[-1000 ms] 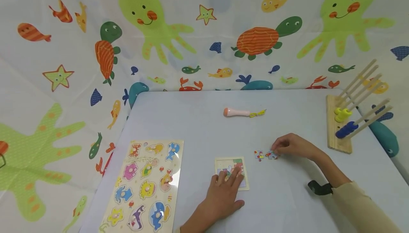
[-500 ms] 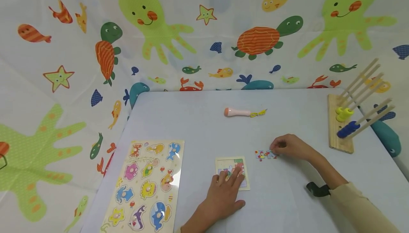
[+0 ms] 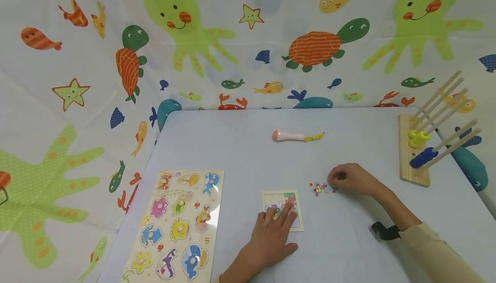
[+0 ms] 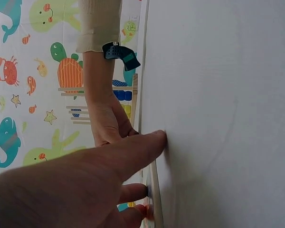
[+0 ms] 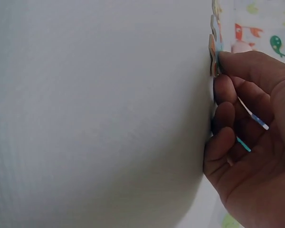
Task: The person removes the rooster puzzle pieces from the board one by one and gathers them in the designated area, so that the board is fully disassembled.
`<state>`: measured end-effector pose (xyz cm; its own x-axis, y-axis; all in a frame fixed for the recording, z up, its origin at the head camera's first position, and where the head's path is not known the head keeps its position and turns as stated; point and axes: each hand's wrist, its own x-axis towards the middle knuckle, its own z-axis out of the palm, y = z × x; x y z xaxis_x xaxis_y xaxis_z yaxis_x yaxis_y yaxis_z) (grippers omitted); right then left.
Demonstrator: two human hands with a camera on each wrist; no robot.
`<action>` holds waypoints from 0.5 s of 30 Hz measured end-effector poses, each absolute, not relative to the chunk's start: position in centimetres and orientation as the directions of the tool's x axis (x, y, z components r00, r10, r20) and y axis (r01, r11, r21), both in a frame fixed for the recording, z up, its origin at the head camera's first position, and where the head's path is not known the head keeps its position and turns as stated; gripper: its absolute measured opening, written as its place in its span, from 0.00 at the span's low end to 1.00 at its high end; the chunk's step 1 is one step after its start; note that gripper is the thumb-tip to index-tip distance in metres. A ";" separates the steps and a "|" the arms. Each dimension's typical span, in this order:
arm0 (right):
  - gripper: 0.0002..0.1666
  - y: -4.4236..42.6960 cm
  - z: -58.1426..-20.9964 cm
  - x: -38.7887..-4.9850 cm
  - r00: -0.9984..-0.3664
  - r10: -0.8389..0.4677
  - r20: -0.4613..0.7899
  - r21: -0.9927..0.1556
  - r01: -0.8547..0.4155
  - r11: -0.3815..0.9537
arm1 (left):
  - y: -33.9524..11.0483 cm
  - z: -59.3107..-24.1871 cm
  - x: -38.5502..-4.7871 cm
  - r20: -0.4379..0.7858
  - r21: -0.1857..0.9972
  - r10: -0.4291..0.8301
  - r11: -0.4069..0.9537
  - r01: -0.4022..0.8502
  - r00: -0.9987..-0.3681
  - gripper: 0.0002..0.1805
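My right hand (image 3: 354, 178) pinches a small jigsaw piece (image 3: 329, 187) at its right edge, with thumb and fingertips low on the table. That piece lies against a second jigsaw piece (image 3: 316, 188) on its left; whether they interlock is too small to tell. In the right wrist view the piece's edge (image 5: 212, 57) shows by the thumb, and the other fingers curl below. My left hand (image 3: 271, 235) rests, fingers spread, on a small framed jigsaw puzzle (image 3: 271, 195). Several pieces sit in that frame, partly covered by the fingers.
A large knob puzzle board (image 3: 178, 205) with sea animals lies at left. A pink toy microphone (image 3: 288, 136) with a yellow cord is toward the back. At right stands a wooden peg rack (image 3: 407, 171) with yellow and blue beads. A patterned curtain (image 3: 240, 46) hangs behind the table.
My right hand has slid its jigsaw piece slightly left, and the gap to the other piece has closed. My left hand stays on the framed puzzle.
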<state>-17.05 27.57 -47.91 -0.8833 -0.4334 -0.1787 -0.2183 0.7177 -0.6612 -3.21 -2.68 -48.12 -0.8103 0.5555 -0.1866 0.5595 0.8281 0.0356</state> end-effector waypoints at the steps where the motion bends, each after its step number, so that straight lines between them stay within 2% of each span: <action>1: 0.06 27.6 -48.0 -17.0 -0.884 -0.434 -0.175 -0.660 -0.222 0.718 | -2.7 -48.1 -3.2 -0.187 0.036 0.556 0.828 0.560 -0.810 0.43; 15: 0.06 27.7 -48.6 -16.7 -0.898 -0.421 -0.132 -0.648 -0.243 0.721 | -2.7 -47.9 -3.2 -0.200 0.054 0.553 0.831 0.554 -0.809 0.43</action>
<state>-16.72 27.66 -48.60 -0.8975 -0.4209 -0.1317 -0.2431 0.7214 -0.6484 -3.20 -2.67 -47.86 -0.8091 0.5527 -0.1996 0.5541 0.8307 0.0541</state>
